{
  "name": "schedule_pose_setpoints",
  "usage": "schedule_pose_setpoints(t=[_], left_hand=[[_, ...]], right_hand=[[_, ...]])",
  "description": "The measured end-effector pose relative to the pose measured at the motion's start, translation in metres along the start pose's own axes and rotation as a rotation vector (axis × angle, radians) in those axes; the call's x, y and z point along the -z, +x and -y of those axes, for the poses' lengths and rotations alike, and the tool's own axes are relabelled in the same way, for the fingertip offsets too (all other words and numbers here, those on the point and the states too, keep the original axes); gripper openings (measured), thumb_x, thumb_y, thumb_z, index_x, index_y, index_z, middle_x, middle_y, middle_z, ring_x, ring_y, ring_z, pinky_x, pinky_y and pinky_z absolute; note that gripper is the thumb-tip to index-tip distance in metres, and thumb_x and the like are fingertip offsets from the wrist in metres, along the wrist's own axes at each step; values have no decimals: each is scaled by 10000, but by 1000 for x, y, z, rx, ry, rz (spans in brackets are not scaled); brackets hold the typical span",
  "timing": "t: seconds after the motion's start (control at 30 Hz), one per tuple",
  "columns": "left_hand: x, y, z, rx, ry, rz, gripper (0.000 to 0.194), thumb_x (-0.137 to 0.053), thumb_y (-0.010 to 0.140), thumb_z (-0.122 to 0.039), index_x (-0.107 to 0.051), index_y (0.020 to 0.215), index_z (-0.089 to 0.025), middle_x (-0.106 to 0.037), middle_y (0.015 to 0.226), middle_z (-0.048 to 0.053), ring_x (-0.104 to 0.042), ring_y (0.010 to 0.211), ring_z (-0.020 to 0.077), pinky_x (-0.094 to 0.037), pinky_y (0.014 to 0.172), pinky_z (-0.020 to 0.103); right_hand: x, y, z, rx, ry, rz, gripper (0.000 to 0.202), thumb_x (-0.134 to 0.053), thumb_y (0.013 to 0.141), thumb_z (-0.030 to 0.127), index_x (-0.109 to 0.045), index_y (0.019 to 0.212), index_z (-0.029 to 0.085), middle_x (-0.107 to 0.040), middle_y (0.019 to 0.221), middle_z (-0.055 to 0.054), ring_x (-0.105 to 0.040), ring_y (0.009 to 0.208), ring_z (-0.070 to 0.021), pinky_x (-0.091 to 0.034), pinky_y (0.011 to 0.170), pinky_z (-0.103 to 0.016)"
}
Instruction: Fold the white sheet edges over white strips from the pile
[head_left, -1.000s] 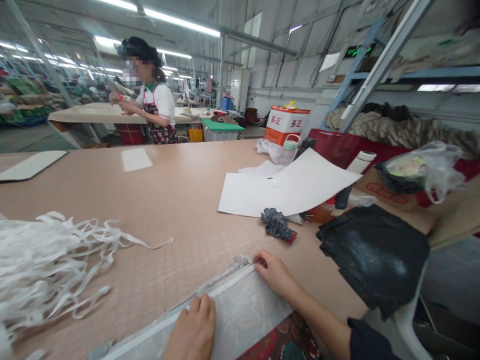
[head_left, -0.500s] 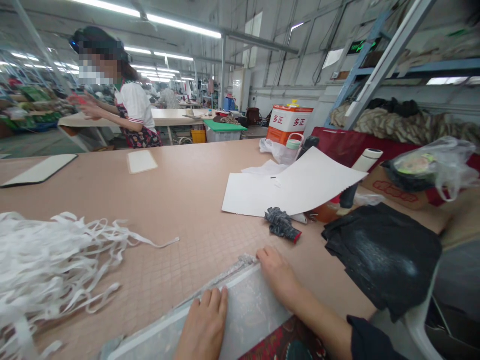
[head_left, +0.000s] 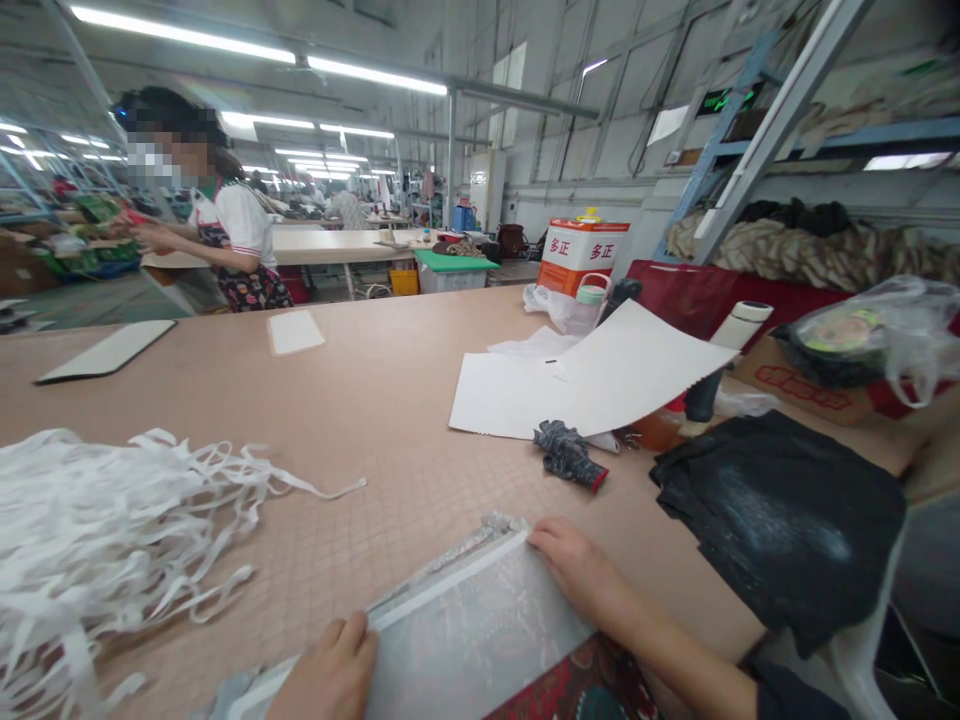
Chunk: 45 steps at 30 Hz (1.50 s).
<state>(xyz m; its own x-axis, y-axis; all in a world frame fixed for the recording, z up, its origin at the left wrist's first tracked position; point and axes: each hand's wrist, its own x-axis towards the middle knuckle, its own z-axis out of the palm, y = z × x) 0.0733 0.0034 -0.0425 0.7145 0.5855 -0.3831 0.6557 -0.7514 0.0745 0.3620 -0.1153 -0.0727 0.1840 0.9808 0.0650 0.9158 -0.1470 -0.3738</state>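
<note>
A whitish translucent sheet (head_left: 457,640) with a white strip along its far edge lies at the table's near side, over grey fabric (head_left: 491,525) and beside dark red patterned cloth (head_left: 570,685). My left hand (head_left: 334,665) rests on the sheet's far edge at lower centre, fingers bent together; whether it pinches the edge is hard to tell. My right hand (head_left: 574,560) has its fingers closed at the sheet's far right corner. Beyond them lies a dark grey knitted glove (head_left: 566,455) with a red cuff.
White tapes (head_left: 127,520) are heaped at left. White card (head_left: 592,375), a bottle (head_left: 739,330), an orange-and-white container (head_left: 583,255) and black material (head_left: 780,520) lie at right. A person (head_left: 232,235) stands beyond the table.
My left hand has slid left and nearer along the sheet's edge. My right hand stays at the corner. The view has shifted slightly, and the person beyond the table appears farther left.
</note>
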Motion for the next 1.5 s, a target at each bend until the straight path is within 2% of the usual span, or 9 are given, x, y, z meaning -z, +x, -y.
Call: schedule_pose_setpoints(t=[0.2, 0.33, 0.47, 0.6, 0.73, 0.9, 1.17, 1.37, 1.5], left_hand=[[37, 52, -50, -194, -35, -102, 254, -389, 806, -129, -621, 902, -166, -607, 977, 87, -540, 914, 229, -423, 803, 369], [39, 92, -90, -251, -189, -244, 175, -460, 806, -204, -619, 870, -171, -602, 936, 68, -538, 894, 204, -413, 794, 320], [33, 110, -112, -228, -229, -317, 269, -363, 874, -252, -620, 870, -173, -593, 916, 71, -535, 888, 192, -395, 793, 308], [27, 115, -117, -196, -379, -387, 253, -402, 859, -285, -614, 775, -174, -597, 851, 55, -535, 859, 192, -382, 758, 295], [21, 125, -115, -156, -520, -364, 158, -489, 796, -262, -608, 738, -177, -619, 767, 16, -557, 772, 162, -385, 690, 257], [18, 131, -120, -157, -490, -341, 149, -487, 787, -214, -626, 746, -185, -624, 770, 12, -561, 765, 156, -385, 686, 253], [8, 123, -126, -343, -75, -457, 220, -404, 855, -139, -612, 900, -195, -588, 893, 49, -526, 836, 188, -409, 738, 300], [10, 129, -126, -245, -235, -422, 207, -424, 855, -168, -630, 856, -196, -577, 841, 33, -537, 835, 169, -415, 730, 266], [10, 130, -127, -260, -203, -441, 200, -429, 860, -161, -623, 894, -194, -576, 844, 32, -530, 837, 173, -413, 737, 276]], right_hand=[[2, 15, -5, -187, -3, 86, 84, -484, 765, 124, -557, 739, 157, -590, 820, -72, -527, 821, -200, -397, 717, -286], [2, 15, -7, -170, -3, 96, 83, -469, 753, 132, -540, 740, 172, -586, 792, -56, -530, 780, -190, -386, 678, -275], [9, 6, -4, -137, 13, 24, 94, -420, 778, 121, -499, 802, 165, -559, 840, -75, -515, 805, -200, -384, 703, -299], [14, 6, -11, -120, 397, -21, 56, -433, 791, 166, -450, 840, 187, -553, 822, -29, -524, 786, -163, -398, 703, -277], [2, 23, -28, -142, 649, -66, 278, -495, 691, 84, -450, 947, 180, -550, 857, -12, -527, 792, -133, -403, 689, -239], [-13, 36, -35, -147, 616, -63, 337, -470, 635, 19, -495, 925, 189, -526, 711, 39, -517, 681, -108, -384, 624, -205], [-13, 31, -28, -162, 517, -117, 335, -439, 658, 37, -518, 947, 185, -565, 838, -14, -528, 832, -145, -391, 763, -247], [-14, 37, -33, -170, 480, -78, 344, -471, 670, 63, -523, 990, 175, -560, 759, 9, -535, 722, -128, -400, 658, -219], [-12, 43, -31, -141, 428, -71, 286, -519, 667, 72, -543, 931, 178, -559, 765, 10, -517, 736, -129, -393, 677, -222]])
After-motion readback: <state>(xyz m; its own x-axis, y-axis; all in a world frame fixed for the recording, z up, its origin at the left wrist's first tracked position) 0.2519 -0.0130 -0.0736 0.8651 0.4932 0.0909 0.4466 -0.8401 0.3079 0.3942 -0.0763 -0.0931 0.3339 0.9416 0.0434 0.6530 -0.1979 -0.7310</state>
